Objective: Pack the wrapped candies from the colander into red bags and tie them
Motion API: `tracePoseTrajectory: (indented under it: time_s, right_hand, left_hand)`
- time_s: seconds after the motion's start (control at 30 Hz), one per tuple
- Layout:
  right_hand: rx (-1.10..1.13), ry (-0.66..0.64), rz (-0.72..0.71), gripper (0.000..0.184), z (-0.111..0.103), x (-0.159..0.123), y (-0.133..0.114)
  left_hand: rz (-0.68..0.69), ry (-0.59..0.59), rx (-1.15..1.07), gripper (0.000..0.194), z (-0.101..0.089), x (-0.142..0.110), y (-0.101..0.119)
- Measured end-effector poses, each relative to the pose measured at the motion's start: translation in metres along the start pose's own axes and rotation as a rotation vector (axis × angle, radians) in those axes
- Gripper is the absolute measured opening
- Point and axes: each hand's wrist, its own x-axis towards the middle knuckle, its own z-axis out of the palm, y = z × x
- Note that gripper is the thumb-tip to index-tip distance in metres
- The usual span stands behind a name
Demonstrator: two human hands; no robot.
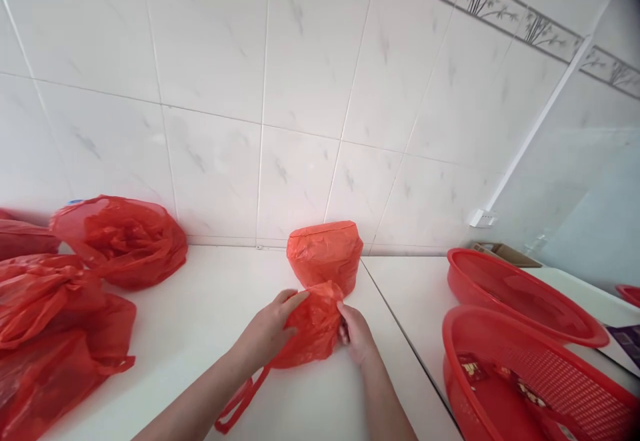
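Observation:
A red plastic bag (320,324) lies bunched and crumpled on the white tabletop, with a looped handle trailing toward me on the left. My right hand (356,334) pinches its right edge between thumb and fingers. Against its left side rests my left hand (273,331), with thumb and fingers spread apart. Just behind, touching or joined to the crumpled part, stands a fuller, rounded red plastic bundle (325,254) near the wall. I cannot tell whether the two are one bag, and the contents are hidden.
Several red plastic bags (123,237) are heaped at the left. To the right stand a red basin (525,294) and a red perforated basket (565,367) holding small packets. A cardboard box (507,254) sits behind them. A seam (400,327) crosses the tabletop; a tiled wall (215,161) rises behind.

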Motion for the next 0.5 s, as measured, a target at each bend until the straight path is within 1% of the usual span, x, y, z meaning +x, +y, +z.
tracePoseTrajectory:
  time_s: [0.03, 0.07, 0.1, 0.17, 0.2, 0.23, 0.27, 0.3, 0.37, 0.4, 0.47, 0.5]
  right_hand:
    - [0.006, -0.027, -0.002, 0.046, -0.001, -0.004, -0.001]
    - [0.015, -0.027, -0.013, 0.045, -0.001, -0.009, -0.002]
    - [0.015, 0.014, -0.026, 0.045, -0.001, -0.014, -0.003]
    - [-0.027, 0.168, -0.058, 0.043, 0.003, -0.023, -0.006]
    - [-0.068, 0.240, -0.079, 0.043, 0.007, -0.028, -0.006]
    - [-0.117, 0.274, -0.094, 0.044, 0.012, -0.032, -0.007]
    - [-0.165, 0.261, -0.097, 0.045, 0.017, -0.036, -0.007]
    - [-0.196, 0.205, -0.087, 0.043, 0.024, -0.038, -0.006]
    - [-0.169, 0.093, -0.031, 0.033, 0.035, -0.041, -0.003]
    - [-0.123, 0.066, 0.005, 0.027, 0.038, -0.041, -0.001]
    - [-0.004, 0.077, 0.051, 0.020, 0.038, -0.038, 0.004]
    - [0.052, 0.091, 0.067, 0.018, 0.034, -0.036, 0.006]
  left_hand:
    - [-0.061, 0.022, -0.035, 0.068, 0.004, 0.002, -0.005]
    - [-0.108, 0.059, -0.060, 0.066, 0.008, 0.003, -0.009]
    - [-0.146, 0.106, -0.077, 0.062, 0.011, 0.003, -0.013]
    - [-0.221, 0.181, -0.118, 0.056, 0.018, 0.002, -0.018]
    - [-0.248, 0.203, -0.140, 0.055, 0.021, 0.001, -0.018]
    - [-0.267, 0.213, -0.160, 0.054, 0.024, 0.000, -0.017]
    - [-0.276, 0.215, -0.181, 0.054, 0.028, -0.001, -0.014]
    - [-0.278, 0.211, -0.200, 0.054, 0.031, -0.002, -0.011]
    - [-0.275, 0.197, -0.227, 0.050, 0.037, -0.003, -0.006]
    - [-0.275, 0.194, -0.231, 0.046, 0.038, -0.003, -0.006]
    - [-0.284, 0.208, -0.210, 0.041, 0.035, -0.001, -0.010]
    - [-0.293, 0.226, -0.183, 0.040, 0.031, 0.000, -0.015]
